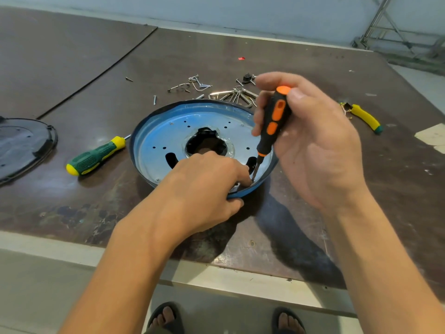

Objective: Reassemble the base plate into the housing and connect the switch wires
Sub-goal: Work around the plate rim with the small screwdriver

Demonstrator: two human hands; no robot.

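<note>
The right hand (pixel 320 145) is clenched round the handle of an orange-and-black screwdriver (pixel 274 119), thumb near the orange cap. The tool stands almost upright, with its tip down inside the near right edge of the housing (pixel 134 141). The left hand (pixel 207 186) grasps the housing's near rim: its thumb curls under the outside of the wall, and its fingers bend over to the inside, ending right at the screwdriver tip. Whether they pinch a screw there cannot be told.

The housing is a shallow blue dish lying on the bench (pixel 72 80). The silvery base plate (pixel 163 136) lies inside it, with a dark hole at its centre.

Just left of the housing lies a green-and-yellow screwdriver (pixel 96 156), and further left a black cover (pixel 21 145). Behind the housing lie loose screws and metal clips (pixel 216 89). To its right, well apart, are yellow-handled pliers (pixel 364 118).
</note>
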